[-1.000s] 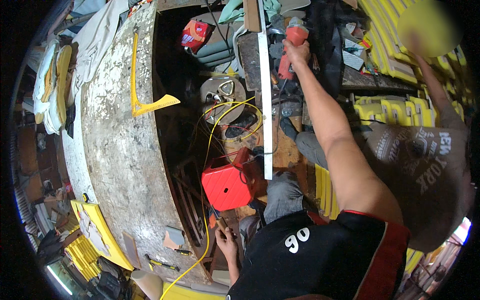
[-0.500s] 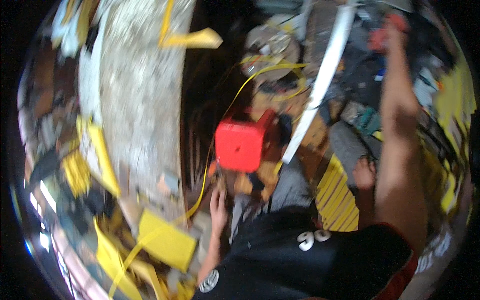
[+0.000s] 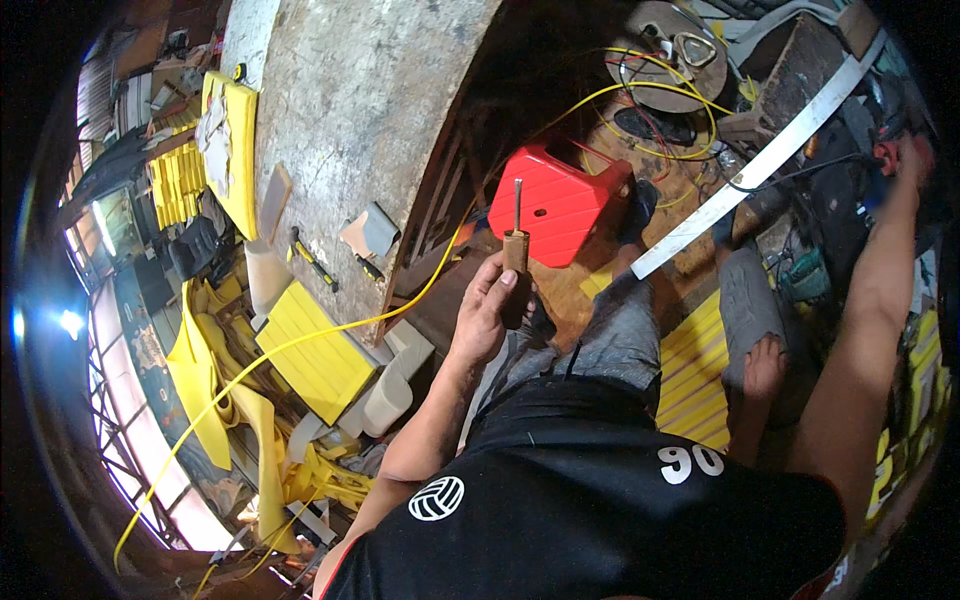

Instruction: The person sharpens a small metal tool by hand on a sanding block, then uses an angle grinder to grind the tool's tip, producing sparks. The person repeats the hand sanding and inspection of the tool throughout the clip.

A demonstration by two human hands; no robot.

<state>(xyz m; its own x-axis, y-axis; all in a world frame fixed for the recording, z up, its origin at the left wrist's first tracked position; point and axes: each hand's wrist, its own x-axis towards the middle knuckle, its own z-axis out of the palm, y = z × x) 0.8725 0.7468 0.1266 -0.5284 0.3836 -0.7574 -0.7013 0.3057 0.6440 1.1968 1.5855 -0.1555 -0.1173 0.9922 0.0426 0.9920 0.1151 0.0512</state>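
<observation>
In my left hand (image 3: pixel 487 305) is a screwdriver-like tool (image 3: pixel 515 248) with a brown wooden handle and a thin metal shaft. Its shaft points away from me, and my thumb presses along the handle. Just beyond it stands a red plastic stool (image 3: pixel 556 208), its top facing me. My right arm stretches far to the right, where my right hand (image 3: pixel 908 165) is closed on a red object (image 3: pixel 886 155) whose kind I cannot make out. A long pale strip (image 3: pixel 755 155) slants between the stool and that hand.
To the left is a worn board (image 3: pixel 340 110) with a cutter (image 3: pixel 312 262) near its edge. Yellow foam sheets (image 3: pixel 318 350) and scraps lie below. A yellow hose (image 3: pixel 420 292) crosses the scene. A round disc (image 3: pixel 665 55) with loose items lies at the back. Ribbed yellow sheeting (image 3: pixel 690 370) lies near my legs.
My left hand has risen from beside the stool, and the wooden-handled tool now shows clearly in it. The view has swung, shifting the scene rightward. My right hand stays on the red object.
</observation>
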